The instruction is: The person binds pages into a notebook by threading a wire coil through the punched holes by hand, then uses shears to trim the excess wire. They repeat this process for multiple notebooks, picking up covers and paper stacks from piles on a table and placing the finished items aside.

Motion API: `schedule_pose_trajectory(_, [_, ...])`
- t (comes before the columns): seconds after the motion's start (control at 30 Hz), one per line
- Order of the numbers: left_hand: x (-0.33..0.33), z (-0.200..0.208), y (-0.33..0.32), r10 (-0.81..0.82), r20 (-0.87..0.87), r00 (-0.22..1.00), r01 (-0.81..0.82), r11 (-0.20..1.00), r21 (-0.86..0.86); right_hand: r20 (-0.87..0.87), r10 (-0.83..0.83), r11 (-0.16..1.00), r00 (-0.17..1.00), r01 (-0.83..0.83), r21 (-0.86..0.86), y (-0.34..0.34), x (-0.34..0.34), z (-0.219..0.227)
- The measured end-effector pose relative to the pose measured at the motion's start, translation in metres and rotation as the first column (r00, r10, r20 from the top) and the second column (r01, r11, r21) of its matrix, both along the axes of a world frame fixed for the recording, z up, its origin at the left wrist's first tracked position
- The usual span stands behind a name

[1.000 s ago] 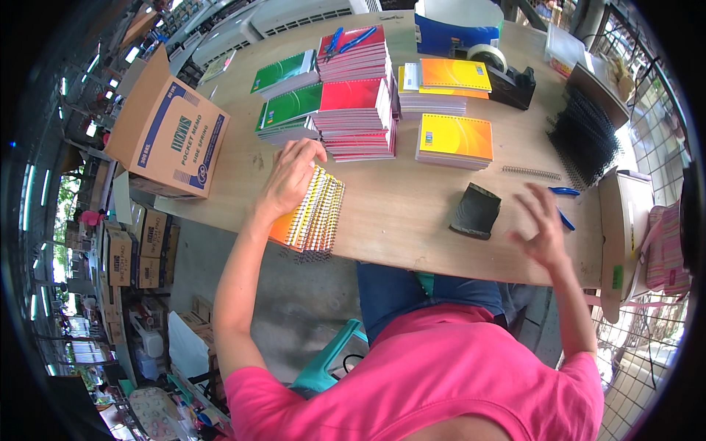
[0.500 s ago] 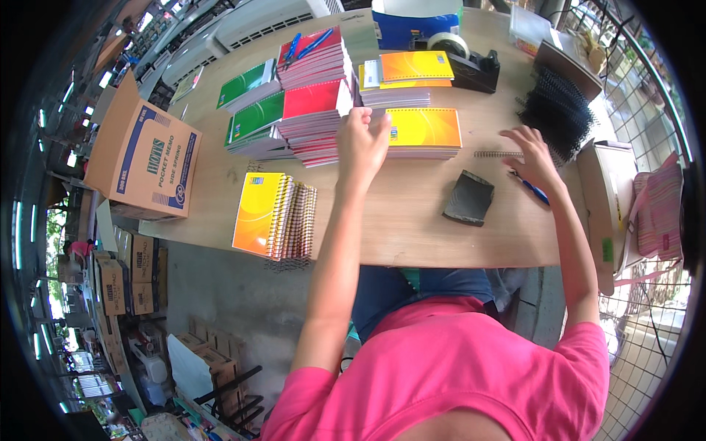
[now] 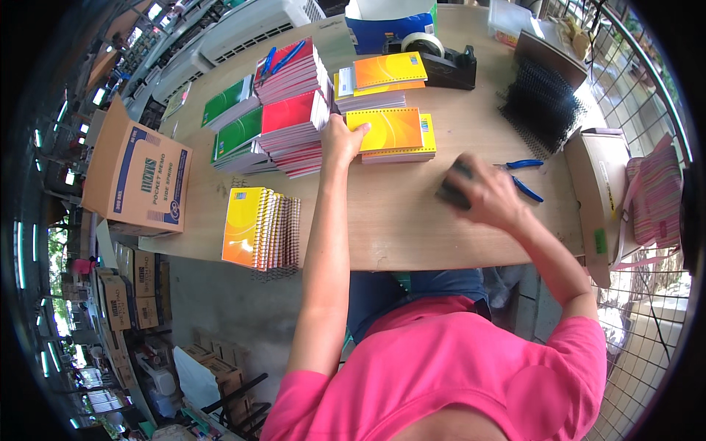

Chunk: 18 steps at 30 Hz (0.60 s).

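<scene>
My left hand grips the left end of a yellow-orange memo pad, its thumb on the cover and its fingers mostly hidden. That pad lies shifted left over a similar pad on the stack below; punched holes run along its far edge. Smeared by motion, my right hand closes on a dark grey block above the table. Right of it lie blue-handled cutting pliers, jaws toward the hand. No wire coil shows near the pliers.
Red pads and green pads are stacked at left, with blue pliers on top. Spiral-bound yellow memos stand near the front edge. A cardboard box, tape dispenser and black wire coils surround the work area.
My left hand has taken hold of the top yellow pad, now shifted left on its stack. My right hand has moved left from the wire coil and pliers onto the dark block.
</scene>
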<state>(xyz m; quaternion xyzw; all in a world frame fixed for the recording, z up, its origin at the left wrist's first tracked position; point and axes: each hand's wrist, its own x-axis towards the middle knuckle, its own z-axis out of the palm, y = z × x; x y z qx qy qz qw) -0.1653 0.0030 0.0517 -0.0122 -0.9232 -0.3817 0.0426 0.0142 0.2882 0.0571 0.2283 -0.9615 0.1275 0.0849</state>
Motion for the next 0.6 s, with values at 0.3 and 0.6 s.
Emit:
schedule_pose_trajectory(0.3, [0.005, 0.021, 0.007, 0.043, 0.065, 0.997, -0.035, 0.993, -0.117, -0.049, -0.237, 0.968, 0.97, 0.24, 0.077, 0.043, -0.005, 0.032])
schedule_pose_trajectory(0.6, [0.02, 0.013, 0.018, 0.089, -0.285, 0.954, -0.111, 0.992, -0.063, -0.067, -0.282, 0.958, 0.957, 0.284, 0.027, 0.042, 0.0, 0.034])
